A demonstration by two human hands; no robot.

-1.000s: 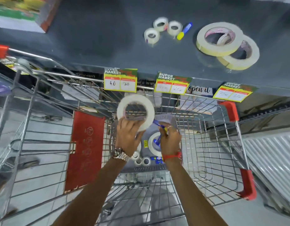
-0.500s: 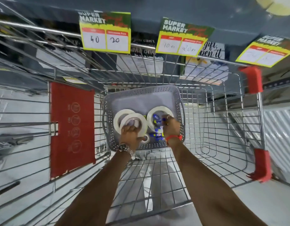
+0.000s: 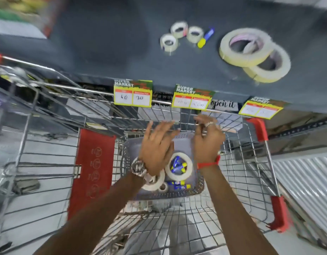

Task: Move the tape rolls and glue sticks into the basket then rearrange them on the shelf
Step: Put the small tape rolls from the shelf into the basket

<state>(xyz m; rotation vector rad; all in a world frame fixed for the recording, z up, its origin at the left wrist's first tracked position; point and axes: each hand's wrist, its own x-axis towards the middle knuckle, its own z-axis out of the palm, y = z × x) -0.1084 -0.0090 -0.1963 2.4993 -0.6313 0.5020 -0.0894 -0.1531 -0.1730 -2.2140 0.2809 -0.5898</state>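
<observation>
Tape rolls (image 3: pixel 179 166) and blue glue sticks (image 3: pixel 178 184) lie in the grey basket (image 3: pixel 199 188), which sits inside a wire trolley (image 3: pixel 251 208). Both hands hover above the basket holding nothing: the left hand (image 3: pixel 157 144) has its fingers spread wide, the right hand (image 3: pixel 207 138) has its fingers loosely bent. On the dark shelf (image 3: pixel 104 43) beyond lie three small tape rolls (image 3: pixel 179 36), one glue stick (image 3: pixel 206 37) and two large tape rolls (image 3: pixel 254 54), one leaning on the other.
</observation>
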